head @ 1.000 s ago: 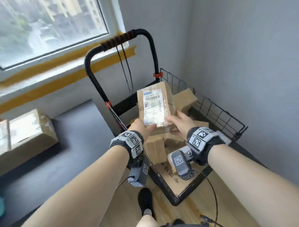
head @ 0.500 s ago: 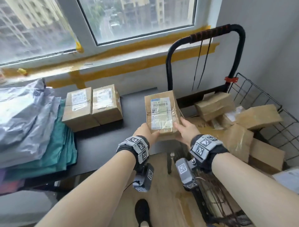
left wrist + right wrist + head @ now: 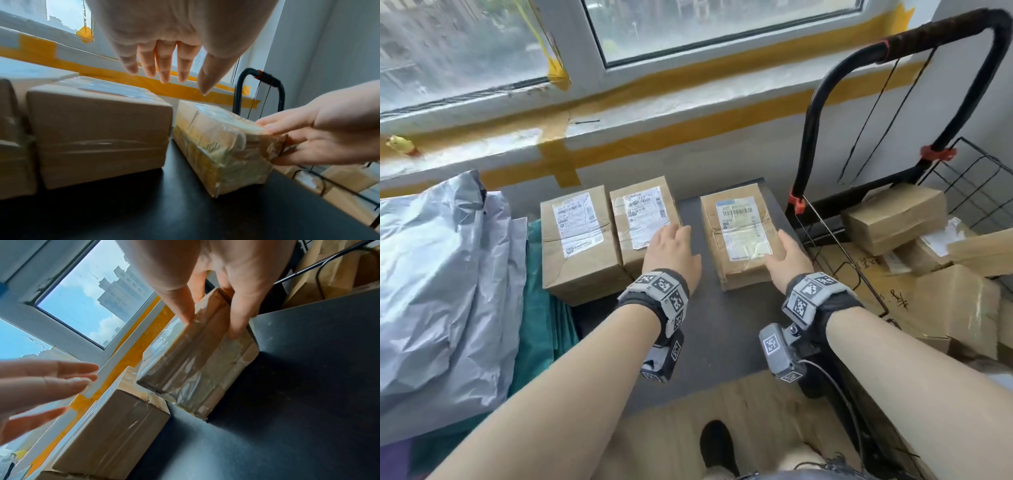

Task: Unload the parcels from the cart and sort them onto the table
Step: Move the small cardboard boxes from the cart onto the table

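A brown taped parcel (image 3: 743,236) with a white label lies flat on the dark table (image 3: 709,329), near its right edge. My right hand (image 3: 786,250) holds the parcel's near right corner, thumb on top and fingers on the side, as the left wrist view shows (image 3: 320,134). In the right wrist view the right hand (image 3: 211,321) pinches the same parcel (image 3: 197,366). My left hand (image 3: 671,250) is off the parcel, fingers straight, hovering over the gap beside the middle box (image 3: 643,222). Several more parcels (image 3: 893,216) lie in the wire cart (image 3: 969,192).
Another labelled box (image 3: 577,240) stands left of the middle one. Grey poly mailers (image 3: 438,274) are piled over green ones (image 3: 537,308) at the table's left. The cart's black handle (image 3: 822,102) rises just right of the table. A window sill runs behind.
The parcel, carried in both hands from the cart, now lies on the table right of the two boxes. My left hand has let go; the right still holds it.
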A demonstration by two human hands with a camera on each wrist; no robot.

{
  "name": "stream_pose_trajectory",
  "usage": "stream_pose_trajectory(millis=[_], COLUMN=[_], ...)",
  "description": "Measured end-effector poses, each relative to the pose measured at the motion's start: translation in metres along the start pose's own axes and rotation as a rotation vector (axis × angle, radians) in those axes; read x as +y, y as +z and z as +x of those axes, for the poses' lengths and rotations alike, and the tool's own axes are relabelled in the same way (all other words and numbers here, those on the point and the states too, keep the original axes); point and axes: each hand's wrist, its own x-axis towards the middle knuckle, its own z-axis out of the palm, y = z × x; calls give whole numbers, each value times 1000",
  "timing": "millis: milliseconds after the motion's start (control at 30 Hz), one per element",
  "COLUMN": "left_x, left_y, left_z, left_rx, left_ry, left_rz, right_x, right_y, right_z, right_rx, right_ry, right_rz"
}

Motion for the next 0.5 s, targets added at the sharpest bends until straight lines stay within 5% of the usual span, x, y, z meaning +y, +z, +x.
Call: stream_pose_trajectory(millis=[233, 500], left_x=[-44, -49], left_y=[2, -1], left_z=[25, 33], left_rx=[-175, -228], left_ry=[-33, -31], left_rz=[159, 191], right_x=[-35, -55], right_y=[16, 20], right_z=[29, 59], right_rx=[-63, -172], right_ry=[-34, -59], right_rz=[-134, -213])
